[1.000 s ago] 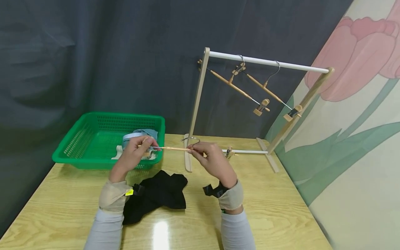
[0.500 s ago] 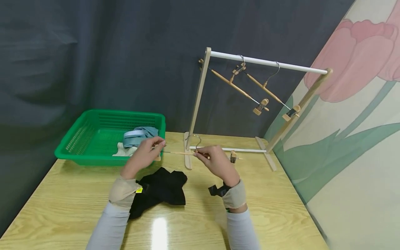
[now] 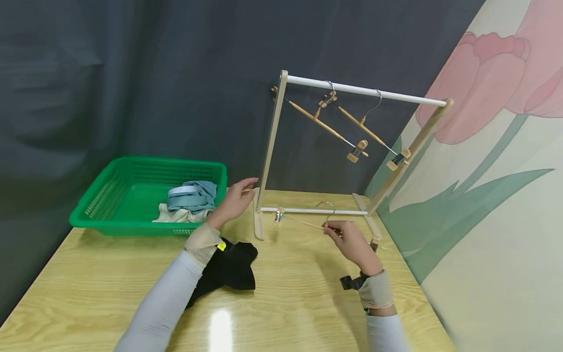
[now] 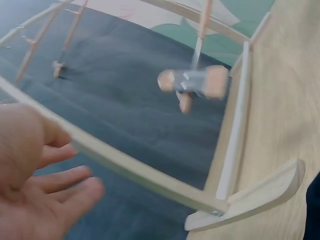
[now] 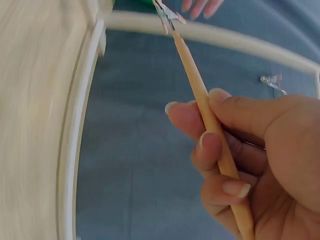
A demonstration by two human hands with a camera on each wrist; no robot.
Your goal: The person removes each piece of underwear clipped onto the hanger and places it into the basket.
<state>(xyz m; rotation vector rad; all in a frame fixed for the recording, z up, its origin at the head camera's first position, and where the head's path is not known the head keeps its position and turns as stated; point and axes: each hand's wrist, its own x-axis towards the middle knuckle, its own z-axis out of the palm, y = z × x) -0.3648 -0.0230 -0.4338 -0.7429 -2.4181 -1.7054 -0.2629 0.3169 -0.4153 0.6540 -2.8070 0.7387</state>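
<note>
My right hand grips a clip hanger by its wooden bar, thumb and fingers curled round it in the right wrist view. The hanger is held above the table, in front of the clothes rack's lower rail; its hook points up. A blurred wooden clip at its left end shows in the left wrist view. Beside the left post of the rack is my left hand, fingers loose and holding nothing. A folded black cloth lies on the table, partly hidden by my left forearm.
Two more clip hangers, a left one and a right one, hang from the rack's top rail. At left stands a green basket containing blue cloth and white cloth. A painted wall borders the right side.
My right hand has carried the hanger to the right. My left hand has let go of the hanger's left end and moved right and up toward the rack post.
</note>
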